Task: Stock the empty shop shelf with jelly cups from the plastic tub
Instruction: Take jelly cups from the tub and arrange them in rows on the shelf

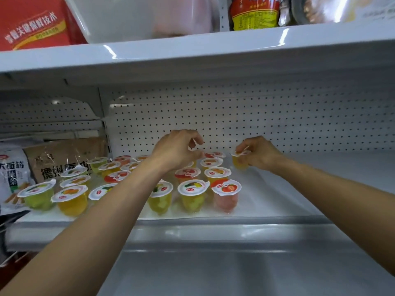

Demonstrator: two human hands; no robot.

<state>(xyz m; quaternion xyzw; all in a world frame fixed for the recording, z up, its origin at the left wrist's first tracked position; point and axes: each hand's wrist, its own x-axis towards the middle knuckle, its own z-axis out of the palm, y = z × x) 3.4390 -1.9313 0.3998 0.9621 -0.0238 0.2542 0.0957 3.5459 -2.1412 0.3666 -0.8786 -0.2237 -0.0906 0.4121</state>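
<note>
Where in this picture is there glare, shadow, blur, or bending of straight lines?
Head view: glare streaks lie on the upper shelf along its front edge; its underside is in shadow; the shelf lines bow from the wide lens; the packets at top right are blurred; the yellow jelly cup that the right hand holds looks soft.

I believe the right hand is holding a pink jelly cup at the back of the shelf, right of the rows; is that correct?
Not quite: the head view shows the right hand holding a yellow jelly cup, not a pink one; the rest stands.
</note>
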